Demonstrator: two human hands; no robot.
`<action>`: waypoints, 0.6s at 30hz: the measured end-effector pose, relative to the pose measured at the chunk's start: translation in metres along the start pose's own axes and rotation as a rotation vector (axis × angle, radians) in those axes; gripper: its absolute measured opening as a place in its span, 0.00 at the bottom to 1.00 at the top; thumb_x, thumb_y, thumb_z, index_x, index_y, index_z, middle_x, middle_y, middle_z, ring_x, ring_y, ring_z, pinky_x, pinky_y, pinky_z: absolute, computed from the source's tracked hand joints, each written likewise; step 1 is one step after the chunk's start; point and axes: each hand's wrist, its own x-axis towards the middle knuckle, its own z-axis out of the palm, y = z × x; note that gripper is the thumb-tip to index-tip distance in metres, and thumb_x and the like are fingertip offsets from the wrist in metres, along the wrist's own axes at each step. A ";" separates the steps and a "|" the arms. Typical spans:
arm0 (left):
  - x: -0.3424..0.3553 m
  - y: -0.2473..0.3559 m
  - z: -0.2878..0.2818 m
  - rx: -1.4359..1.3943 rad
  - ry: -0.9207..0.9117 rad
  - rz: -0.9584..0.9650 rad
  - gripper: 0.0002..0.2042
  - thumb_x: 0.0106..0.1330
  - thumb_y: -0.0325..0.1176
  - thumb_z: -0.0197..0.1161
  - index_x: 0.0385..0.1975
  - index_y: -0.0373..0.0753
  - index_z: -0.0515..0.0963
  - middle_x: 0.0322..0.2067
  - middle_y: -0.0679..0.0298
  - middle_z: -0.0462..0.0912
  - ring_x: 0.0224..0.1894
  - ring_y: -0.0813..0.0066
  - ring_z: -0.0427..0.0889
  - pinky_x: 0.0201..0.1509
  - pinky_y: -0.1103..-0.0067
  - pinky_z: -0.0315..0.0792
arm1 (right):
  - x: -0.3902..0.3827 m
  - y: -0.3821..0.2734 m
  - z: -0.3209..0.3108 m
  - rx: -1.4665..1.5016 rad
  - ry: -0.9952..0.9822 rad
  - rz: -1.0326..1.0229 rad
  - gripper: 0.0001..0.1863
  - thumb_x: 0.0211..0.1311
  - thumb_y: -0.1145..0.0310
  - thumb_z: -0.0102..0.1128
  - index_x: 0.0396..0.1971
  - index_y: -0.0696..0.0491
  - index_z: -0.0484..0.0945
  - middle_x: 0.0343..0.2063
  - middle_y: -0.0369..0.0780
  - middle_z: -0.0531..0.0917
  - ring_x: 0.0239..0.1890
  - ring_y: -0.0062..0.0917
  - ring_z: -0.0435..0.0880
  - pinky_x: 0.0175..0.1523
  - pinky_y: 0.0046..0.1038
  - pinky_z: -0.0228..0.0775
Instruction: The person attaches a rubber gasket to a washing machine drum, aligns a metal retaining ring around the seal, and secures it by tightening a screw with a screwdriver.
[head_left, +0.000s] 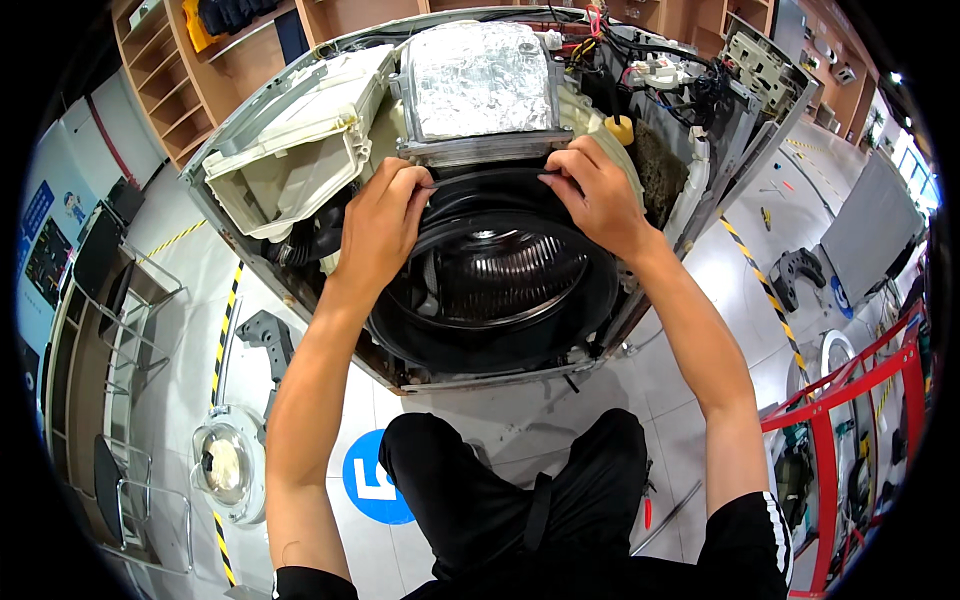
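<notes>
In front of my knees stands a front-loading washing machine with its top and front panels off. A black rubber door seal (pixel 490 197) rings the opening of its metal drum (pixel 515 275). With fingertips and thumb, my left hand (pixel 380 218) pinches the upper left edge of the seal. My right hand (pixel 602 203) grips the same edge at the upper right, fingers bent. Just behind the seal's top lies a foil-covered box (pixel 480 85). To the left of it is the cream detergent drawer housing (pixel 285 175), and a bundle of wires (pixel 670 70) runs along the back right.
A round washer door (pixel 228 462) lies on the floor at left, near a dark plastic part (pixel 268 340). At right are a red metal rack (pixel 825 490), a grey panel (pixel 872 228) and another dark part (pixel 798 277). A red-handled tool (pixel 648 510) lies beside my leg.
</notes>
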 end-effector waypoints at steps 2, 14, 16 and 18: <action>0.000 0.003 0.006 -0.002 0.060 -0.022 0.08 0.59 0.21 0.64 0.37 0.35 0.74 0.33 0.58 0.77 0.32 0.55 0.79 0.33 0.70 0.73 | -0.001 -0.005 0.005 -0.017 0.056 0.060 0.09 0.56 0.77 0.66 0.35 0.54 0.76 0.30 0.40 0.76 0.28 0.35 0.79 0.33 0.31 0.72; -0.013 0.004 0.023 -0.149 0.241 -0.536 0.13 0.58 0.30 0.72 0.37 0.29 0.79 0.32 0.60 0.83 0.36 0.76 0.80 0.43 0.80 0.74 | -0.007 -0.015 0.020 0.064 0.286 0.361 0.10 0.53 0.78 0.71 0.34 0.58 0.79 0.31 0.35 0.81 0.30 0.17 0.80 0.38 0.18 0.72; -0.013 -0.002 0.022 -0.205 0.183 -0.610 0.16 0.57 0.35 0.73 0.39 0.30 0.79 0.34 0.57 0.84 0.38 0.72 0.80 0.46 0.78 0.74 | -0.009 -0.014 0.020 0.249 0.310 0.563 0.14 0.50 0.71 0.75 0.33 0.59 0.78 0.30 0.38 0.83 0.32 0.19 0.81 0.38 0.21 0.73; -0.010 -0.010 0.020 -0.264 0.115 -0.570 0.20 0.56 0.41 0.73 0.41 0.31 0.80 0.37 0.52 0.84 0.41 0.62 0.82 0.49 0.74 0.73 | -0.011 -0.012 0.019 0.409 0.320 0.670 0.15 0.51 0.71 0.75 0.32 0.62 0.77 0.32 0.37 0.83 0.32 0.17 0.81 0.39 0.20 0.72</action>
